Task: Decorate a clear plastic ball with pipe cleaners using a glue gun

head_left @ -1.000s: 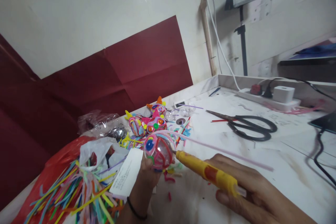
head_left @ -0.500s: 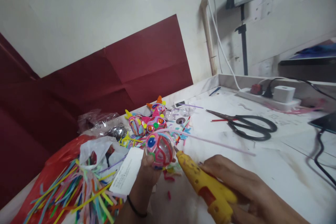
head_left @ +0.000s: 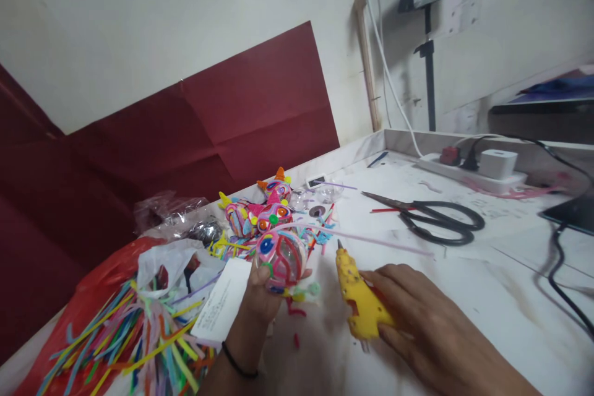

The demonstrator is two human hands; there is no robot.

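Observation:
My left hand (head_left: pixel 262 297) is closed around a clear plastic ball (head_left: pixel 284 260) partly covered with coloured pipe cleaners, with a blue eye shape on its side. A long pale pink pipe cleaner (head_left: pixel 362 237) trails from the ball's top out to the right. In my right hand (head_left: pixel 413 306) is a yellow hot glue gun (head_left: pixel 362 300), its dark nozzle pointing up and standing apart from the ball. Behind the ball, several decorated balls (head_left: pixel 273 216) with coloured ears and eyes sit together.
Large black-handled scissors (head_left: pixel 436 219) lie at the right. A bundle of loose pipe cleaners (head_left: pixel 139 334) spreads over a red plastic bag (head_left: pixel 60 334) at the left, beside a white box (head_left: pixel 223 303). A power strip (head_left: pixel 473 173) with cables stands at the back right.
The glue gun has moved right, away from the ball, and turned more upright. The ball has shifted slightly in my left hand, showing a green and yellow piece at its lower right.

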